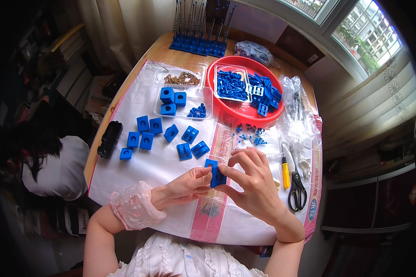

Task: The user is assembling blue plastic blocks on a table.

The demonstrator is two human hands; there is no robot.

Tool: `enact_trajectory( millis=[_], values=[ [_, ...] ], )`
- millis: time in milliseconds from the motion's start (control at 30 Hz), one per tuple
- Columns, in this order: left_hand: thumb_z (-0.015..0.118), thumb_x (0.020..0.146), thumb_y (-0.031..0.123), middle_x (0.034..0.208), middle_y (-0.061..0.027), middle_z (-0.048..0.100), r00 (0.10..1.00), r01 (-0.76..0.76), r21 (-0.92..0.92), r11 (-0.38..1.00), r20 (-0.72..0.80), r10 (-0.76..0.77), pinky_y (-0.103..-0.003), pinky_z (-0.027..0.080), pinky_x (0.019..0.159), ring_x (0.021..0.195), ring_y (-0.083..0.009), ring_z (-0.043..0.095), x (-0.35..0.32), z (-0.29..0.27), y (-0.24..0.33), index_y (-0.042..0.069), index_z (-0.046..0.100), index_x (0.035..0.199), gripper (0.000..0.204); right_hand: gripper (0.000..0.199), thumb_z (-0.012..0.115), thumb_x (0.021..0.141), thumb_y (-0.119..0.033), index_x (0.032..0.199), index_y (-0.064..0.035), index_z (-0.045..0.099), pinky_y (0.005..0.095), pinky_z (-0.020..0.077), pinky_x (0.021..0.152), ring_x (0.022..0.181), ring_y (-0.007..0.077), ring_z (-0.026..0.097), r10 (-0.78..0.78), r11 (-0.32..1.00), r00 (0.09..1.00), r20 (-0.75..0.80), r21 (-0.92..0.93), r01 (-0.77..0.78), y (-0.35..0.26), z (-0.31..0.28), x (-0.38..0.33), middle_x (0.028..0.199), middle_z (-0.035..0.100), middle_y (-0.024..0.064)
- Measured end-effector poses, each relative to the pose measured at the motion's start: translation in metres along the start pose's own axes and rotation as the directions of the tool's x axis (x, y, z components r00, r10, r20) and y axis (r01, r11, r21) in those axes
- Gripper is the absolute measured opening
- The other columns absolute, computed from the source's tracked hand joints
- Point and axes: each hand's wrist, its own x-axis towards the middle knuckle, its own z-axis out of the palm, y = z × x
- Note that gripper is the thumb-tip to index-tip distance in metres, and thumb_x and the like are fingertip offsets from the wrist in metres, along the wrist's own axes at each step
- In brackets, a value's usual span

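Note:
Over the front middle of the table, both hands meet at a blue plastic block (217, 177). My left hand (189, 184) pinches its left side between thumb and fingers. My right hand (251, 182) grips its right side, thumb below and index finger above. Just behind it another blue piece (211, 163) shows in part; whether the two are joined I cannot tell. Three slotted blue blocks (190, 134) lie beyond my hands. To their left stand several blue blocks with round holes (146, 141). Small blue and dark parts (251, 136) are scattered beyond my right hand.
A red basin (217, 108) holds blue parts and a clear tray. Clear boxes carry brass-coloured pins (184, 78) and blue blocks. At right lie a yellow-handled screwdriver (285, 173), black scissors (298, 194) and plastic bags (295, 106). A black case (110, 140) sits left; a person (55, 161) is beyond.

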Motion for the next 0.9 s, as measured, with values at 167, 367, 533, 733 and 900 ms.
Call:
enact_trajectory(
  millis=[167,367,533,733,900],
  values=[
    [0.066,0.084,0.046,0.081,0.0093,0.058,1.0,-0.008,0.014,1.0,0.028,0.007,-0.017,0.027,0.051,0.055,0.0001,0.034,-0.001,-0.005,-0.003,0.016,0.062,0.117,0.044,0.043,0.08,0.065,-0.017,0.102,-0.007,0.062,0.0454,0.0395,0.093,0.1,0.0287,0.053,-0.014,1.0,1.0,0.008,0.021,0.014,-0.004,-0.003,-0.001,0.097,0.054,0.0079],
    [0.066,0.085,0.047,0.082,0.0096,0.059,0.999,0.004,0.012,1.0,0.033,-0.004,-0.017,0.027,0.051,0.055,0.0002,0.033,0.0,-0.007,-0.004,0.017,0.063,0.114,0.042,0.042,0.081,0.064,-0.017,0.101,-0.0077,0.063,0.0452,0.0393,0.093,0.1,0.028,0.054,0.001,1.0,1.0,0.007,0.027,-0.001,-0.003,-0.002,-0.002,0.096,0.055,0.0073],
    [0.066,0.085,0.047,0.084,0.0094,0.06,1.0,0.001,0.024,1.0,0.015,-0.001,-0.016,0.028,0.051,0.056,0.001,0.035,-0.001,-0.004,-0.002,0.017,0.063,0.113,0.041,0.043,0.083,0.062,-0.018,0.1,-0.0098,0.066,0.0433,0.0406,0.09,0.098,0.0271,0.055,0.022,0.999,1.0,-0.016,0.026,-0.021,-0.004,-0.001,-0.001,0.093,0.056,0.0054],
    [0.066,0.084,0.047,0.083,0.0097,0.06,0.999,-0.001,0.013,1.0,0.036,0.001,-0.016,0.029,0.051,0.056,0.0014,0.037,-0.002,-0.004,-0.001,0.017,0.063,0.112,0.041,0.038,0.079,0.066,-0.016,0.098,-0.0073,0.061,0.0438,0.0386,0.093,0.097,0.027,0.053,0.002,0.999,1.0,0.006,0.052,-0.002,-0.002,0.0,0.0,0.095,0.053,0.008],
    [0.069,0.079,0.051,0.062,0.0127,0.044,0.999,0.039,0.034,0.999,-0.011,-0.038,-0.018,0.028,0.055,0.056,0.0017,0.036,-0.003,0.006,0.005,0.017,0.064,0.103,0.042,0.038,0.079,0.066,-0.016,0.098,-0.0077,0.061,0.0436,0.0387,0.092,0.098,0.0273,0.053,0.006,0.999,1.0,0.005,0.049,-0.006,-0.003,-0.002,-0.001,0.095,0.053,0.0081]
  ],
)
